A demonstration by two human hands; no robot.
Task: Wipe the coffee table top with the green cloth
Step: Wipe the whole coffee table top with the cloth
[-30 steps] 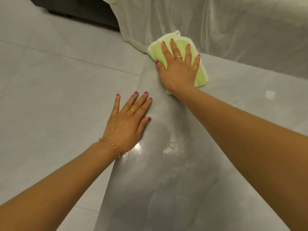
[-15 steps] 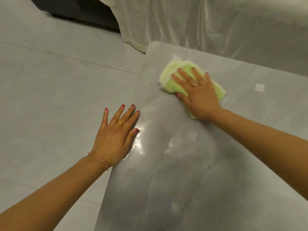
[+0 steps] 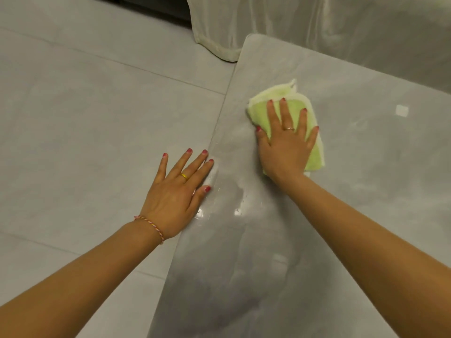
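Observation:
The glossy grey coffee table top (image 3: 353,215) fills the right half of the head view, with its left edge running diagonally down the middle. A folded green cloth (image 3: 262,113) with a pale border lies flat on the table near the far left corner. My right hand (image 3: 285,145) presses down on the cloth with fingers spread, covering most of it. My left hand (image 3: 178,193) lies flat and empty at the table's left edge, fingers apart, palm down. Wet streaks and droplets glisten on the surface between the two hands.
Pale grey floor tiles (image 3: 85,130) stretch out to the left of the table. A whitish fabric cover (image 3: 305,23) hangs down just behind the table's far edge. A small square light reflection (image 3: 402,110) shows on the top at the right.
My right hand slid the cloth from the table's far left corner toward me and to the right, then turned its fingers straight ahead. My left hand stayed flat at the table edge.

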